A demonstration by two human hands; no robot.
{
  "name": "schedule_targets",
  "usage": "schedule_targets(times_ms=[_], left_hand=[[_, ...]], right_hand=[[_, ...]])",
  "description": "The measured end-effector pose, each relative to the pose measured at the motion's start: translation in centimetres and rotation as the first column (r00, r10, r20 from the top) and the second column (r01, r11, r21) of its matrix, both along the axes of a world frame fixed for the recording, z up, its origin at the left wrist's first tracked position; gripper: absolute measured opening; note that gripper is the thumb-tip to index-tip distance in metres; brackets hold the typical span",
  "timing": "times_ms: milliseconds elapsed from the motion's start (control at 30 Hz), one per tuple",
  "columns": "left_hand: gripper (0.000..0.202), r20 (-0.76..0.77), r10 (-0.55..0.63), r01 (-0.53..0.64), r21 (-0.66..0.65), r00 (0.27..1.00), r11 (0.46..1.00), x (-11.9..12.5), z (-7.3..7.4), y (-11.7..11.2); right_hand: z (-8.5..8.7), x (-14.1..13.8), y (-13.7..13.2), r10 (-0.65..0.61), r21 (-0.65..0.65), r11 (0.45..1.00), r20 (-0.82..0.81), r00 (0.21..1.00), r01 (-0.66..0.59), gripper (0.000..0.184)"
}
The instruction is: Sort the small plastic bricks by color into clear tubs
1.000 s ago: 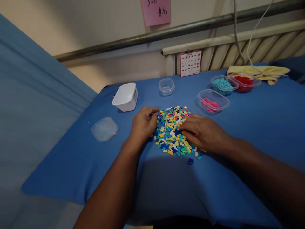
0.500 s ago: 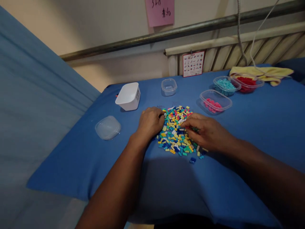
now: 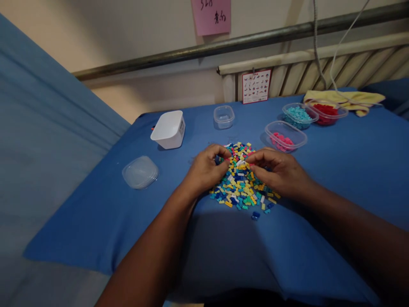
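A pile of tiny building bricks (image 3: pixel 238 183) in yellow, blue, green, white and pink lies spread on the blue cloth. At its upper left is my left hand (image 3: pixel 209 167), thumb and index finger curled toward each other; what is between their tips is too small to make out. Over the right side of the pile, my right hand (image 3: pixel 281 172) pinches a small pink brick (image 3: pixel 251 165) between thumb and fingertips. Just up from this hand, a clear tub (image 3: pixel 302 138) contains loose pink bricks (image 3: pixel 281 140).
Behind stand tubs of turquoise bricks (image 3: pixel 298 116) and red bricks (image 3: pixel 325 113), beside a yellow cloth (image 3: pixel 361 100). A small clear tub (image 3: pixel 224 121), a white bin (image 3: pixel 169 135) and stacked clear lids (image 3: pixel 140 174) sit further left. A blue curtain (image 3: pixel 47 128) hangs at the left.
My left hand has shifted right and its thumb and index finger have come forward over the pile. My right hand has turned slightly, its pinch lifting a pink brick into view.
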State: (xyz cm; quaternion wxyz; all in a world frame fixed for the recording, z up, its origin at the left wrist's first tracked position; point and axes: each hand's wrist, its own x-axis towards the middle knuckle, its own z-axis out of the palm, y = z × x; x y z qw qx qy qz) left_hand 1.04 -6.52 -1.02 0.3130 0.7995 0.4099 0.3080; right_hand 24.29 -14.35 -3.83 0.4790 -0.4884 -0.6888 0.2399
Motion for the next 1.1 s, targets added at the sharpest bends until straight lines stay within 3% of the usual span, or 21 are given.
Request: schedule_targets(times_ms=[67, 167, 267, 367, 467, 567, 633, 733, 867, 967, 1033, 1100], left_hand=[[0.015, 0.166, -0.037, 0.065, -0.163, 0.985, 0.984, 0.8, -0.1, -1.0], [0.024, 0.360, -0.060, 0.194, -0.350, 0.931, 0.916, 2.0, -0.6, -2.0], [0.030, 0.464, 0.004, 0.230, -0.447, 0.886, 0.864, 2.7, -1.3, -2.3], [0.035, 0.461, 0.040, 0.209, -0.475, 0.886, 0.855, 2.9, -1.5, -2.5], [0.034, 0.368, 0.023, 0.122, -0.366, 0.930, 0.923, 2.4, -1.0, -2.5], [0.027, 0.179, -0.002, 0.009, -0.038, 0.984, 0.999, 1.4, -0.5, -2.0], [0.030, 0.017, -0.041, 0.038, 0.165, 0.999, 0.986, 0.8, -0.5, -1.5], [0.043, -0.218, -0.101, 0.157, 0.259, 0.971, 0.953, 0.6, -0.9, -0.8], [0.060, -0.455, -0.192, 0.290, 0.155, 0.870, 0.944, 1.1, -1.1, -0.7], [0.063, -0.513, -0.242, 0.336, 0.099, 0.824, 0.937, 1.1, -0.9, -0.9], [0.062, -0.526, -0.252, 0.351, 0.096, 0.812, 0.931, 0.9, -0.7, -0.9], [0.062, -0.535, -0.249, 0.354, 0.101, 0.807, 0.930, 0.7, -0.6, -0.9]], right_hand=[[0.3, -0.1, -0.2, 0.019, 0.034, 0.999, 0.050, 0.999, -0.021, 0.015], [0.8, -0.2, -0.6, 0.042, 0.114, 0.992, 0.158, 0.987, -0.060, 0.016], [1.0, -0.2, -0.8, 0.032, 0.180, 0.980, 0.256, 0.966, -0.080, 0.019], [1.1, -0.1, -0.8, 0.025, 0.218, 0.971, 0.324, 0.946, -0.100, 0.018], [1.6, 1.2, -0.5, -0.015, 0.239, 0.967, 0.391, 0.920, -0.086, 0.018], [2.0, 4.0, 0.6, -0.228, 0.305, 0.947, 0.429, 0.874, 0.098, 0.020], [2.0, 6.5, 1.5, -0.409, 0.364, 0.895, 0.433, 0.803, 0.259, 0.022], [1.7, 9.3, 2.5, -0.503, 0.371, 0.858, 0.472, 0.724, 0.354, 0.023], [1.1, 9.3, 2.7, -0.449, 0.374, 0.886, 0.546, 0.707, 0.274, 0.029], [0.4, 6.6, 2.6, -0.259, 0.314, 0.946, 0.566, 0.783, 0.086, 0.032], [-0.4, 4.7, 2.6, -0.111, 0.226, 0.973, 0.604, 0.789, -0.037, 0.037], [-1.1, 3.4, 2.8, -0.049, 0.162, 0.984, 0.627, 0.777, -0.069, 0.043]])
